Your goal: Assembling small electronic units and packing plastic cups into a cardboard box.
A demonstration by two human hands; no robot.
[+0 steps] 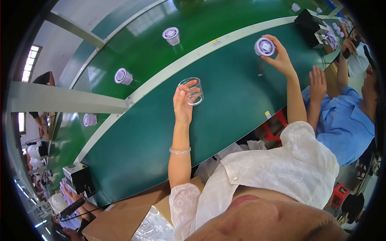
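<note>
At the far left, low down, a small black machine (78,176) sits at the edge of the long green table (233,104), and another person's hand (68,195) rests near it beside a stack of purple and white things. Behind the table runs a shiny green belt (132,52), split off by a pale strip. Three little purple cups with lids ride on the belt: one far left (89,119), one a bit higher (122,76) and one near the top (171,35). At the bottom, a brown cardboard box (124,217) holds a bag of clear cups. Next comes the person's left hand (184,103), reaching out over the green table with a pale bangle (179,151) on the wrist. Its fingers are curled around a clear plastic cup (191,91), which is tipped on its side and held just above the table. Further right, the right hand (279,60) is lifted higher up over the table. Its fingers and thumb pinch a round purple lid (264,46) by the edge, and the flat face of the lid shows. The two hands are well apart. Past that, another person in a blue shirt (341,124) sits at the table with one open hand (318,82) raised. A second black machine (311,22) stands near the top right corner.
</note>
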